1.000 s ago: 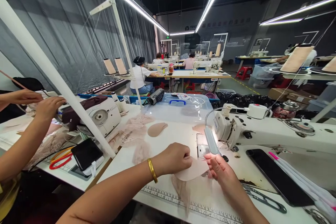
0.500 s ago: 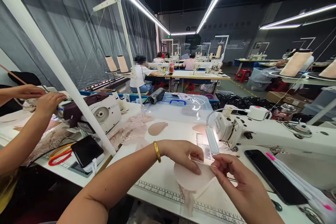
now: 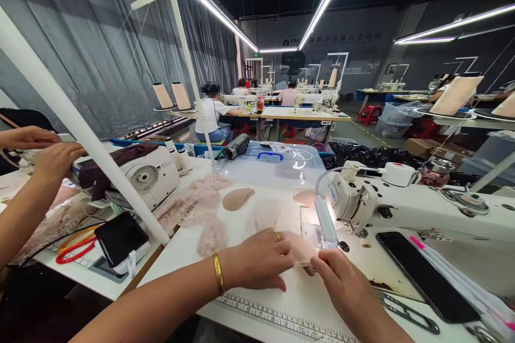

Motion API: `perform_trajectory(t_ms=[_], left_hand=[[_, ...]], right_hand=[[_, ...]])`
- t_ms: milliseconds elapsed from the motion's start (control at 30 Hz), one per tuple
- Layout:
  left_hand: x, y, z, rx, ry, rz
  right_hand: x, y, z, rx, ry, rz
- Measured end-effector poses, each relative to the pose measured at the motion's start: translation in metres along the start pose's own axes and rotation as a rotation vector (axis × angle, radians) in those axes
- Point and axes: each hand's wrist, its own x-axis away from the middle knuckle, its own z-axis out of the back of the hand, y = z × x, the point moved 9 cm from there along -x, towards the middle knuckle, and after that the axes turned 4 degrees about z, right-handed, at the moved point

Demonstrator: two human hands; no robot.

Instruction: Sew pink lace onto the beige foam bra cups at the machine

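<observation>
A pale pink fabric piece lies between my hands, in front of the sewing machine's needle area. My right hand pinches its near right edge between thumb and fingers. My left hand, with a gold bracelet at the wrist, rests palm down at the fabric's left side. Its thumb stands apart from the curled fingers, and the fingertips touch the fabric. The white sewing machine is on the right, with a lit lamp beside its head. Part of the fabric is hidden under my fingers.
Beige cut pieces and lace lie left of my hands. A printed ruler runs along the front edge. A black phone lies on the right. At left, a co-worker's hands are at another machine.
My left hand has moved left and down, its thumb coming off the fabric. The fabric has gone from raised between both hands to lower, nearer the machine. My right hand keeps pinching an edge.
</observation>
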Motion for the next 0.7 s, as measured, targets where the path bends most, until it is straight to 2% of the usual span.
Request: perform_trajectory(t_ms=[100,233,333,433,567,700], left_hand=[[-0.011,0.009,-0.024,0.050,-0.058,-0.060],[-0.040,-0.004,-0.052,0.055,-0.165,0.009],[-0.052,-0.014,-0.071,0.065,-0.230,0.072],[-0.058,-0.020,-0.079,0.085,-0.218,0.102],[-0.064,-0.024,-0.081,0.158,-0.179,0.039],[-0.068,-0.033,-0.085,0.234,-0.170,0.043]], right_hand=[[0.006,0.024,-0.023,-0.018,-0.151,0.064],[0.004,0.048,-0.027,-0.017,-0.187,0.123],[0.006,0.059,-0.027,-0.013,-0.181,0.129],[0.011,0.063,-0.023,-0.015,-0.162,0.113],[0.011,0.060,-0.015,-0.038,-0.149,0.130],[0.008,0.062,-0.011,-0.043,-0.160,0.099]])
